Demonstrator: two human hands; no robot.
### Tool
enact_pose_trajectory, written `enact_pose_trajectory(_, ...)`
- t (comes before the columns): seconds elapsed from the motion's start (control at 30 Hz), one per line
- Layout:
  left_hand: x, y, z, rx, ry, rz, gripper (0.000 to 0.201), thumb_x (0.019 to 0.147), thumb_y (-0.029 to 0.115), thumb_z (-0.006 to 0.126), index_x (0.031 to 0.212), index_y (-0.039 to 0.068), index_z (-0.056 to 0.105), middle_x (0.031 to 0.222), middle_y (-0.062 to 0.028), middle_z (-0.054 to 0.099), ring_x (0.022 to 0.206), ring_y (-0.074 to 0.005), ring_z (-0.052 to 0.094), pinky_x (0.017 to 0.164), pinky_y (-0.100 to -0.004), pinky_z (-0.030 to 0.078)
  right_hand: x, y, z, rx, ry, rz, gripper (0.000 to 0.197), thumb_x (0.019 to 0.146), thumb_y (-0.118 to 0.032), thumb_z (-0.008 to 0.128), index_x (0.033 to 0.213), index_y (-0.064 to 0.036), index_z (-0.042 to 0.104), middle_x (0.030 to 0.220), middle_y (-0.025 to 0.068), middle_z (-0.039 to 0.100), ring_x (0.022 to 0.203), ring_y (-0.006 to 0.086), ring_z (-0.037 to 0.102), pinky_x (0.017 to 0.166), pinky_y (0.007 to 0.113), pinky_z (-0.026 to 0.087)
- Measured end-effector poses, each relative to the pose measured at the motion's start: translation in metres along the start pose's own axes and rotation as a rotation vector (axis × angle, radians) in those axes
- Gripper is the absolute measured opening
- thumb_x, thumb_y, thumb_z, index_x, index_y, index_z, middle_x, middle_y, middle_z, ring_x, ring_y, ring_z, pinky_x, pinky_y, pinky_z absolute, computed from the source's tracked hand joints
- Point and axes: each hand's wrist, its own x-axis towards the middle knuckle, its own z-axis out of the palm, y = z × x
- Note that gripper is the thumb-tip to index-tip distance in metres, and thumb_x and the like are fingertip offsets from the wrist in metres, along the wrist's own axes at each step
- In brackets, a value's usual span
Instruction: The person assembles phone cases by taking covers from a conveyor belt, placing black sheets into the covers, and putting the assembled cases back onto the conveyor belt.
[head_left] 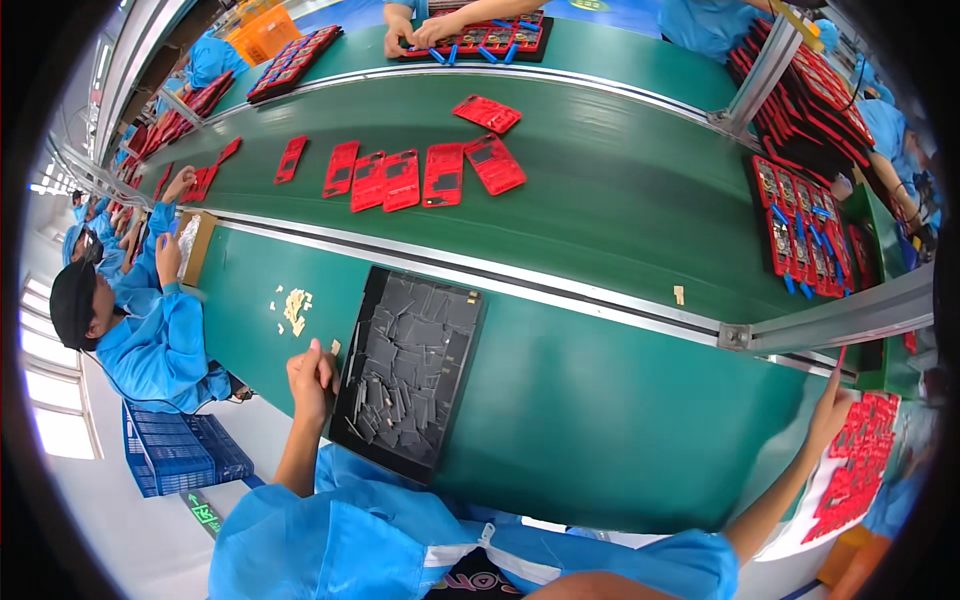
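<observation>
My left hand is closed in a pinch beside the left edge of a black tray. At its fingertips shows a small cream-coloured piece. Dark grey thin flat pieces fill the tray, overlapping one another. Beyond that hand, a loose pile of small cream pieces lies on the green table. My right hand reaches far out to the right, by a metal post. A thin reddish edge shows at its fingers, too narrow to name. Many red flat parts lie on a white surface beside this hand.
A green conveyor belt runs beyond a metal rail, carrying red phone-shaped frames. A metal post crosses at right, near trays with blue-handled parts. Co-workers in blue sit left and opposite. Blue crates stand lower left.
</observation>
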Motion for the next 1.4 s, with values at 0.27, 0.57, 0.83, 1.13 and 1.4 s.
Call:
enact_pose_trajectory(0.27, -0.001, -0.003, -0.008, 0.018, -0.087, 0.031, 0.066, 0.109, 0.029, 0.046, 0.046, 0.011, 0.035, 0.046, 0.0011, 0.034, 0.04, -0.0101, 0.03, 0.043, -0.0289, 0.019, -0.243, -0.178, -0.068, 0.551, -0.296, -0.238, 0.031, 0.085, -0.015, 0.077, 0.106, -0.0032, 0.057, 0.099, 0.0067, 0.06, 0.084, 0.0166, 0.057, 0.076, 0.03, 0.049)
enact_pose_trajectory(0.57, -0.008, -0.008, -0.009, -0.017, -0.098, 0.076, 0.064, 0.109, 0.027, 0.047, 0.048, 0.009, 0.036, 0.049, 0.0005, 0.037, 0.045, -0.0085, 0.034, 0.046, -0.0277, 0.023, -0.186, -0.441, 0.078, 0.334, -0.259, -0.828, 0.05, 0.088, -0.042, 0.073, 0.112, -0.0012, 0.055, 0.106, 0.0195, 0.06, 0.097, 0.0416, 0.062, 0.082, 0.049, 0.053)
enact_pose_trajectory(0.83, -0.008, -0.011, -0.014, -0.004, -0.117, 0.089, 0.064, 0.11, 0.029, 0.045, 0.05, 0.011, 0.035, 0.049, 0.0004, 0.038, 0.044, -0.009, 0.034, 0.046, -0.0279, 0.023, -0.155, -0.447, 0.105, 0.649, -0.518, -0.789, 0.062, 0.092, -0.039, 0.073, 0.132, 0.0045, 0.055, 0.12, 0.0196, 0.063, 0.098, 0.0306, 0.066, 0.083, 0.042, 0.054)
enact_pose_trajectory(1.13, 0.009, -0.022, -0.005, 0.246, 0.125, 0.241, 0.063, 0.108, 0.03, 0.052, 0.052, 0.012, 0.03, 0.05, 0.0023, 0.03, 0.049, -0.0074, 0.026, 0.05, -0.0293, 0.017, -0.132, -0.178, -0.004, 0.608, 0.099, -0.424, 0.036, 0.094, -0.012, 0.068, 0.064, 0.001, 0.053, 0.056, 0.0073, 0.04, 0.051, 0.0118, 0.036, 0.048, 0.033, 0.032)
enact_pose_trajectory(1.4, 0.028, -0.024, -0.02, 0.388, 0.205, 0.268, 0.06, 0.106, 0.031, 0.055, 0.055, 0.013, 0.03, 0.053, 0.0036, 0.025, 0.051, -0.0075, 0.024, 0.051, -0.0298, 0.016, 0.049, -0.04, 0.058, 0.328, 0.206, 0.029, 0.03, 0.086, -0.026, 0.07, 0.097, 0.0026, 0.07, 0.096, 0.0229, 0.071, 0.095, 0.0389, 0.068, 0.087, 0.046, 0.054)
